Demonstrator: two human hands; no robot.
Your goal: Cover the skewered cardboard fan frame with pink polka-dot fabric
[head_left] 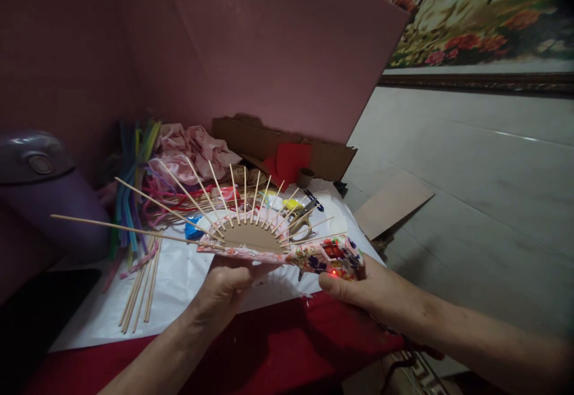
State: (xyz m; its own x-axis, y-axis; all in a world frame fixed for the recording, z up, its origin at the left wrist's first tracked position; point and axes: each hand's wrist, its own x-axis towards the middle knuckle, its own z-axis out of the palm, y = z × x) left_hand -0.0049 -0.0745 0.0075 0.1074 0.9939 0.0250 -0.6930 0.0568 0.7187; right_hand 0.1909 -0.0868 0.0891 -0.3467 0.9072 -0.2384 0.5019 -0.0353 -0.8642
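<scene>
Along the near edge runs a red cloth [233, 356], partly covered by a white sheet [192, 293] on the worktop. Above it, the left hand [228, 281] grips a half-round cardboard piece [253, 236] from below, thumb in front, most fingers out of sight. The right hand [359, 284] is wrapped around a floral-patterned tool [323, 254] with a lit red spot; it looks like a glue gun, its dark tip beneath the board's right end. Whether that tip touches the board cannot be told.

Thin wooden sticks [234, 194] radiate from the board's curved rim, and a pink strip follows its straight edge. The step in hand appears to be gluing on this held piece, with the sticks already in place around the arc. A next touch would call for a firm left grip, a careful turn of the right wrist, and fingertips kept off the tip.

Beyond, loose sticks [131, 295] lie at left, and scissors [307, 213] behind the board's right side. Farther back are coloured pipe cleaners [134, 174], crumpled pink fabric [192, 150], red paper [291, 162] and a long cardboard strip [332, 159].
</scene>
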